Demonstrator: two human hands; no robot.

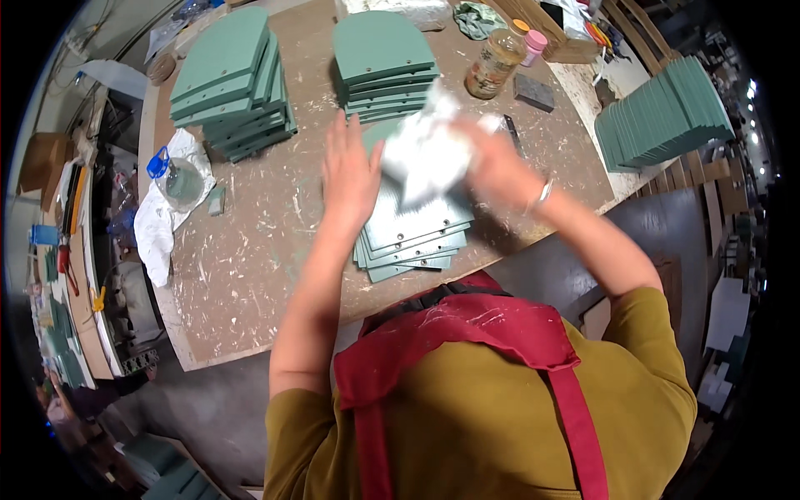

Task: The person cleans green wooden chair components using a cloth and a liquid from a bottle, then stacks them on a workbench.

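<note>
In front of me on the table lies a fanned stack of green painted panels [417, 223] with small holes near their near edges. My left hand [350, 171] rests at the stack's left edge, fingers stretched out and holding nothing. A crumpled white cloth [427, 150], smeared by motion, covers the far part of the top panel. My right hand [493, 160] is closed on the cloth's right side; its fingers are blurred. Light glints off the top panel's surface. Just beyond stands a neater stack of green panels with rounded tops [383, 46].
Another green panel stack [225, 75] stands at the far left of the worktable [242, 275]. Near it are a clear jug [179, 183] and white cloth [158, 237]. Bottles [493, 65] and a grey block [533, 92] stand far right. Upright green panels [662, 117] line the right edge.
</note>
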